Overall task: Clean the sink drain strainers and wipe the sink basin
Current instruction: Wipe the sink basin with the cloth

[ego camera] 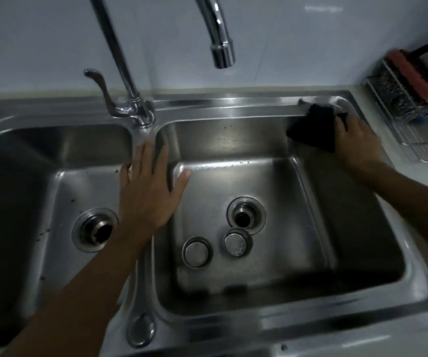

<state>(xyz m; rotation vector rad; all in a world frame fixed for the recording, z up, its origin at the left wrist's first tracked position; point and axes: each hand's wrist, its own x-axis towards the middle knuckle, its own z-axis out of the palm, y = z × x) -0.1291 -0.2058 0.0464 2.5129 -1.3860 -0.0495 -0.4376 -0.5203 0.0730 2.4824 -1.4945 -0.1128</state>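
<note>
Black cloth (316, 127); silver sink (233, 104) — orange rag (411, 78)

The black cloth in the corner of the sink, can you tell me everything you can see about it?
The black cloth looks soft and dark, bunched into a rough triangle, though it is blurred. The right hand presses it against the back right corner of the right basin, where the wall meets the steel rim. Its top edge reaches up onto the rim; its lower point hangs down the inner wall. Fingers cover its right side. Whether it is wet cannot be told.
</note>
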